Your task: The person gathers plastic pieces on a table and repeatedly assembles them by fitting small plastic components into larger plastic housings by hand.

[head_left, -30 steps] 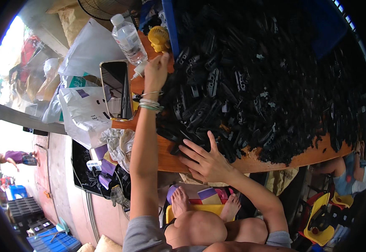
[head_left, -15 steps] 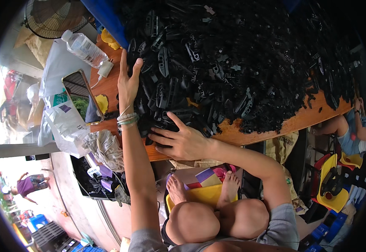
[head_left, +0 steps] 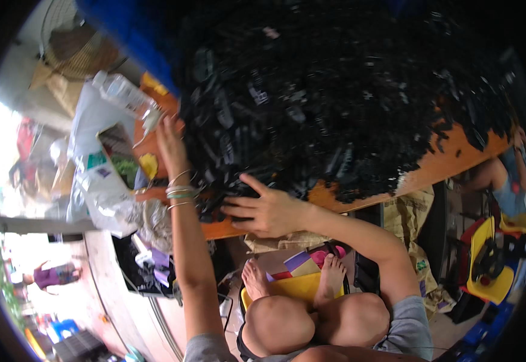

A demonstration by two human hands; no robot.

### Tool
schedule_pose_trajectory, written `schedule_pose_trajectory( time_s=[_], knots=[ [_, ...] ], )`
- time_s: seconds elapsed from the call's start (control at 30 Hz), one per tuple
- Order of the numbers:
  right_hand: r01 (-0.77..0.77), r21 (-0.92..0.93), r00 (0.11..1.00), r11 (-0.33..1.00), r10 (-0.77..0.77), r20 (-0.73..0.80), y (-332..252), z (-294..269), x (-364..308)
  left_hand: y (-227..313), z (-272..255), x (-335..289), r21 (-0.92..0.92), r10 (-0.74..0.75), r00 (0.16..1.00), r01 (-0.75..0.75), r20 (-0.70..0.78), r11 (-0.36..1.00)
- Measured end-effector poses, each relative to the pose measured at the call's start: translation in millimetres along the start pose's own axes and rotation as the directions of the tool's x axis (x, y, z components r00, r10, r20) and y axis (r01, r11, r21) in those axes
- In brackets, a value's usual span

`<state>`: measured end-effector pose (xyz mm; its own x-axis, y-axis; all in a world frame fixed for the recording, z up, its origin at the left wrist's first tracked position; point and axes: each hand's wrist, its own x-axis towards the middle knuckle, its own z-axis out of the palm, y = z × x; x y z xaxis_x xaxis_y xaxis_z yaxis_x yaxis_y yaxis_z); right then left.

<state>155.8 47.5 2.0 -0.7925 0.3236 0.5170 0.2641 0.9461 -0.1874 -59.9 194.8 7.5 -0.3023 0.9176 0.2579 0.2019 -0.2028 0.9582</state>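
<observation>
A wide heap of small black plastic parts (head_left: 311,114) covers most of the wooden table (head_left: 450,157). Along its left border my left hand (head_left: 172,148) rests upright on the edge of the heap, fingers stretched away from me and slightly blurred. Several bracelets ring that wrist. At the near edge of the heap lies my right hand (head_left: 272,211), fingers spread and pointing left against the parts. Neither hand appears to grip anything, though parts under the right fingertips are partly hidden.
Left of my left hand are a clear plastic bottle (head_left: 121,93), a phone (head_left: 118,154) and a white plastic bag (head_left: 88,187). A blue sheet-like edge (head_left: 133,45) borders the heap. On the right, another person's arm and leg (head_left: 486,175) show beside a yellow chair (head_left: 486,265).
My left hand has drawn back toward me along the heap's left side, its thumb now closer to the fingers. My right hand stays nearly where it was. The view has shifted slightly.
</observation>
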Motion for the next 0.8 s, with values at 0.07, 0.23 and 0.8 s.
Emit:
schedule_pose_trajectory(
  time_s=[0.07, 0.23, 0.8],
  knots=[
    [-0.01, -0.022, 1.0, 1.0, 0.01, -0.018, -0.7, 5.8, -2.0, -5.7, -4.3, 11.6, 0.035, -0.142, 0.99, 0.143, -0.02, 0.989],
    [0.005, 0.055, 0.999, 0.998, -0.002, -0.052, -3.4, 5.5, 1.3, -36.7, -9.4, 57.8, 0.073, -0.129, 0.985, 0.122, 0.113, 0.99],
    [-0.082, 0.034, 0.995, 0.996, 0.079, 0.067, -3.9, 4.6, 4.9, -35.6, 32.5, 89.6, 0.324, 0.177, 0.984, -0.17, 0.007, 0.931]
  ],
)
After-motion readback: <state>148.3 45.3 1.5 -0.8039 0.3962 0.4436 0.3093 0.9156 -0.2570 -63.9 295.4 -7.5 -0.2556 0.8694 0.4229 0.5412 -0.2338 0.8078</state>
